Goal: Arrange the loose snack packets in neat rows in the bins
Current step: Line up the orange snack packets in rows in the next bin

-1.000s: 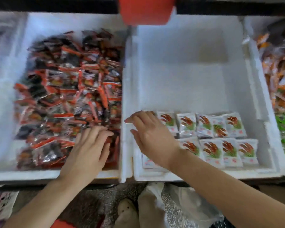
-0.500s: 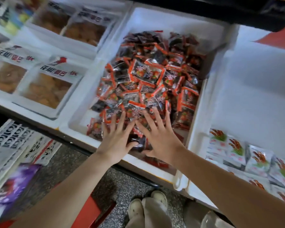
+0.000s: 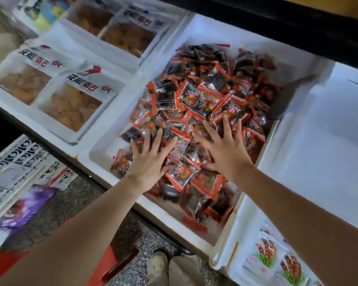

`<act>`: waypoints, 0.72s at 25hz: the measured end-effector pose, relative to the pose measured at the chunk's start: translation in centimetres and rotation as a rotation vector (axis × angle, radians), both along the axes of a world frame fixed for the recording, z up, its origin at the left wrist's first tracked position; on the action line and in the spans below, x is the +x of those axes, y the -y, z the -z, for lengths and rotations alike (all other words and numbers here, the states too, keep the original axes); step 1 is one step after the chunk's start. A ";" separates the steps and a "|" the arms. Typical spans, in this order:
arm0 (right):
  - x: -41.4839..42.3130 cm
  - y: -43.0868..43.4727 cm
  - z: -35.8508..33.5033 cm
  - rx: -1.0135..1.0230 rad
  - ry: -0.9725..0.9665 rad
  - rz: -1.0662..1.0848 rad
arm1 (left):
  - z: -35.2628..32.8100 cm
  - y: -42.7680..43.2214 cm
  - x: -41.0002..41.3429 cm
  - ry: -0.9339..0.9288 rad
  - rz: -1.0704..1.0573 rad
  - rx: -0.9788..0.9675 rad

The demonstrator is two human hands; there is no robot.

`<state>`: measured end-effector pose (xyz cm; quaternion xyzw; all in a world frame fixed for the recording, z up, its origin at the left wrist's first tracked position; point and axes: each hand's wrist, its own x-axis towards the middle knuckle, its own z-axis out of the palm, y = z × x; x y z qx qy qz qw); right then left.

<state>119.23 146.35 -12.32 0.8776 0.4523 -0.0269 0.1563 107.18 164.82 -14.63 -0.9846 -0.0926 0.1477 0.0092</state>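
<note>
A white foam bin (image 3: 95, 162) holds a loose heap of red-and-black snack packets (image 3: 203, 100). My left hand (image 3: 151, 162) lies flat on the near left of the heap, fingers spread. A little to its right, my right hand (image 3: 225, 149) presses on the packets with its fingers splayed too. Neither hand holds a packet. To the right stands a second white foam bin (image 3: 318, 129), where white packets with red and green print (image 3: 277, 261) lie at its near end.
Left of the heap, more white bins hold large clear bags of pale brown snacks (image 3: 70, 108). Printed cartons (image 3: 15, 168) and a purple packet (image 3: 23, 209) sit low on the left. My shoes (image 3: 170, 267) stand on the speckled floor below.
My right hand left the white packets and joined the left on the red-and-black heap. Since half a second ago both hands have slid further up the pile and spread apart.
</note>
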 end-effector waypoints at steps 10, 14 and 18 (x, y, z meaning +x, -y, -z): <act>9.0 -0.9 -0.2 0.052 0.025 0.113 | -0.6 -1.5 10.3 0.091 0.015 0.050; 9.4 -1.9 -0.6 0.010 0.023 0.150 | -1.3 -1.8 12.0 0.067 0.017 0.023; 7.0 -2.5 -2.0 0.016 -0.035 0.261 | -2.3 -2.1 11.0 0.067 0.062 -0.005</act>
